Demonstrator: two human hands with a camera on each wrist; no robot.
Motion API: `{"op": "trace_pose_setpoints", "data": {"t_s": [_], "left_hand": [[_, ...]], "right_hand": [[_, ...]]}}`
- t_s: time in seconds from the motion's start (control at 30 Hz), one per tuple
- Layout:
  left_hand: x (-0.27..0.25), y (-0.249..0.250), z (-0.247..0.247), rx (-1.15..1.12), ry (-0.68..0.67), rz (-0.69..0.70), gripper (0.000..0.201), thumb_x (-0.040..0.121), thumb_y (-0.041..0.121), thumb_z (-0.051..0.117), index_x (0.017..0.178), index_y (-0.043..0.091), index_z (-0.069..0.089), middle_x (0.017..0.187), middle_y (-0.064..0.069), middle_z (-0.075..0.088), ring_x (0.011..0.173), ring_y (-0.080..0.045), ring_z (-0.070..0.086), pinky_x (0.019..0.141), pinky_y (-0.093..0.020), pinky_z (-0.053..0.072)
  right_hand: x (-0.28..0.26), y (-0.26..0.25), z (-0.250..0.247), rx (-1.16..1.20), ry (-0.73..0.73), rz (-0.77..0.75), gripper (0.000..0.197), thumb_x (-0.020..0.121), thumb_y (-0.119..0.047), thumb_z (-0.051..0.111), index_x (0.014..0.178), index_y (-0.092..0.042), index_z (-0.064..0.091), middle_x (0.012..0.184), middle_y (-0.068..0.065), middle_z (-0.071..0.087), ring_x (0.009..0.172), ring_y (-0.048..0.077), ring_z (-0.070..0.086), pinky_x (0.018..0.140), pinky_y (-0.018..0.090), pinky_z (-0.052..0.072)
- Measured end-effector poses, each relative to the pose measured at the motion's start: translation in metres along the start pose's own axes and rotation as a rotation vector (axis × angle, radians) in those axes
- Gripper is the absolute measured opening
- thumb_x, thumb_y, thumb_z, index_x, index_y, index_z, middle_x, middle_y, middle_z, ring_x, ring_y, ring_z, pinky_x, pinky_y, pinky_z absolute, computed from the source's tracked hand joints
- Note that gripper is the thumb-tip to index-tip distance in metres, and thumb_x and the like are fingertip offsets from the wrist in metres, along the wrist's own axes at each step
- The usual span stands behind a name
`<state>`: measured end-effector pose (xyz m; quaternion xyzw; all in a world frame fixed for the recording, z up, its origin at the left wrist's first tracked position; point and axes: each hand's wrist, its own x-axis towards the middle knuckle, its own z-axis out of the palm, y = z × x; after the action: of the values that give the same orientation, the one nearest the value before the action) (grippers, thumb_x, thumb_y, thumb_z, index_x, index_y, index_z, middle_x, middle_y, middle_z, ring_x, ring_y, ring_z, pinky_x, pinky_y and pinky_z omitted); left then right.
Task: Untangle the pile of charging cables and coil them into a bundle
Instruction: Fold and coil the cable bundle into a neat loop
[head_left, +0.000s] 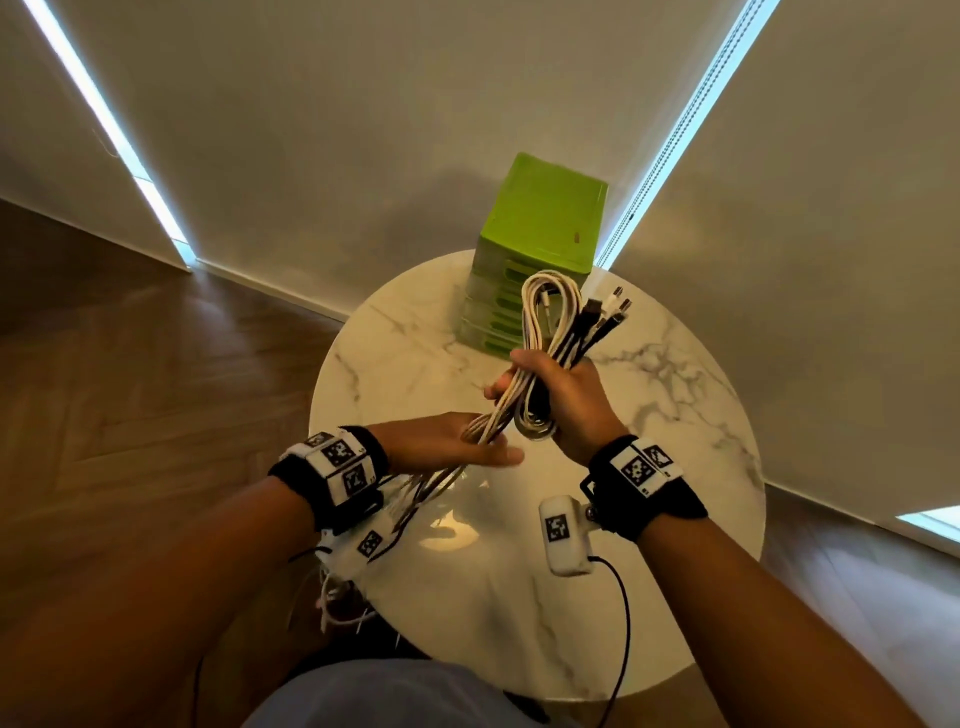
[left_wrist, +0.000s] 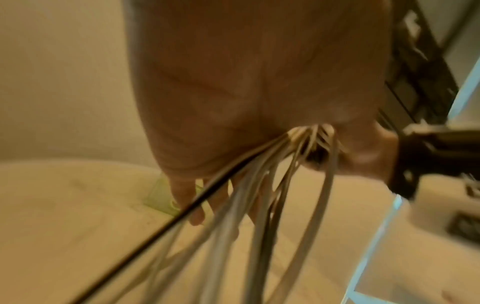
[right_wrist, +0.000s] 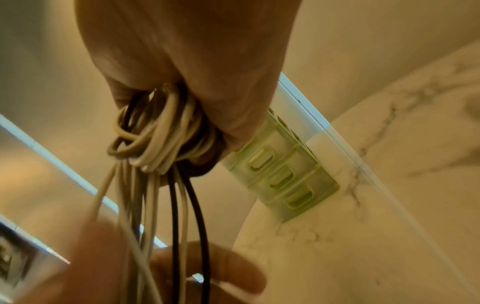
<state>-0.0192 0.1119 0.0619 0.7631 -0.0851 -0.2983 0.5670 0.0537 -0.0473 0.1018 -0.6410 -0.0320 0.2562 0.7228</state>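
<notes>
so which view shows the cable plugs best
The head view: the cable plugs fan out above the right hand, beside the green drawer unit. Both wrist views show only cable strands, no plugs.

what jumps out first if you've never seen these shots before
The fistful of white and black charging cables looped in the right hand, raised above the round marble table, draws the eye first. Their loose strands trail down across the flat, open left hand and past the table's edge. Behind stands a bright green drawer unit against the wall.

Dim warm light, bright window slits, tabletop glare, bent wide-angle edges, blurred wrist views
</notes>
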Motion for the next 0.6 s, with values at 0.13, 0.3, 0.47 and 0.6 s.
{"op": "trace_pose_setpoints", "data": {"t_s": [0.13, 0.3, 0.47, 0.6], "left_hand": [[0.009, -0.01, 0.005, 0.152, 0.13, -0.157, 0.053, 0.097, 0.064, 0.045, 0.103, 0.014, 0.061, 0.093, 0.001, 0.078, 0.091, -0.016, 0.072, 0.097, -0.039, 0.052], [0.012, -0.004, 0.018, 0.053, 0.277, -0.205, 0.047, 0.099, 0.061, 0.044, 0.09, 0.016, 0.05, 0.073, -0.004, 0.063, 0.062, -0.02, 0.057, 0.065, -0.036, 0.053], [0.005, -0.006, 0.013, 0.119, 0.29, -0.127, 0.035, 0.102, 0.055, 0.04, 0.087, 0.026, 0.052, 0.074, 0.006, 0.054, 0.062, -0.012, 0.05, 0.061, -0.027, 0.041], [0.003, -0.017, 0.011, 0.225, 0.25, -0.117, 0.038, 0.098, 0.057, 0.051, 0.1, 0.02, 0.059, 0.075, -0.001, 0.06, 0.063, -0.014, 0.053, 0.064, -0.03, 0.046]], "right_hand": [[0.002, -0.009, 0.003, -0.232, 0.04, -0.14, 0.012, 0.091, -0.014, 0.066, 0.084, -0.005, 0.071, 0.086, 0.02, 0.076, 0.091, 0.036, 0.074, 0.092, 0.057, 0.056], [0.009, -0.01, 0.011, -0.219, -0.001, -0.258, 0.012, 0.078, -0.017, 0.069, 0.084, -0.012, 0.078, 0.098, 0.017, 0.077, 0.108, 0.03, 0.07, 0.101, 0.056, 0.05], [0.003, -0.008, 0.016, 0.166, -0.238, 0.013, 0.02, 0.092, -0.005, 0.054, 0.105, 0.0, 0.069, 0.11, 0.021, 0.072, 0.09, 0.033, 0.072, 0.087, 0.047, 0.058], [0.0, -0.008, 0.009, 0.206, -0.346, 0.199, 0.016, 0.093, -0.019, 0.058, 0.081, -0.009, 0.06, 0.074, 0.008, 0.056, 0.059, 0.018, 0.057, 0.065, 0.034, 0.049]]}}
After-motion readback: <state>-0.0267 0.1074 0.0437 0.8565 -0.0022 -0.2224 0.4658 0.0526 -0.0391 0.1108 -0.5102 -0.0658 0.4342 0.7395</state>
